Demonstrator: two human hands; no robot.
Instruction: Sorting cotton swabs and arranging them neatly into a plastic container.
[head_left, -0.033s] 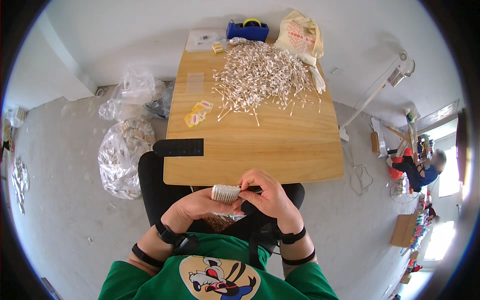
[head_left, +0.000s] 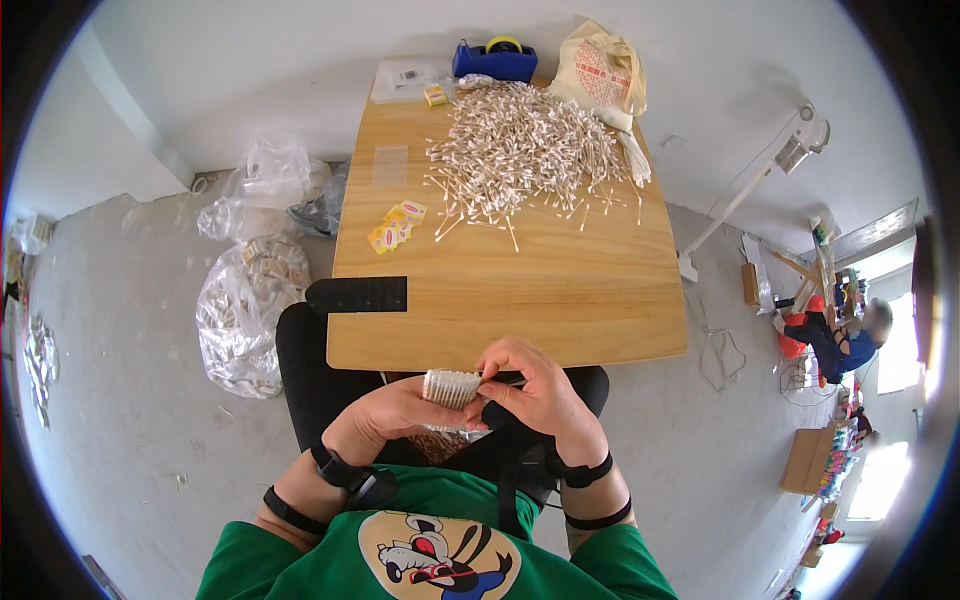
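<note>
My left hand is closed around a bundle of cotton swabs, just off the table's near edge and above my lap. The white tips of the bundle face up in tight rows. My right hand touches the bundle's right side, thumb and forefinger pinched together there. Whatever sits in that pinch is too small to make out. On the far half of the wooden table lies a big loose heap of cotton swabs.
Yellow cards, a clear plastic sheet and a black strip lie along the table's left side. At the back stand a blue tape dispenser and a cloth bag. Clear bags rest on the floor to the left.
</note>
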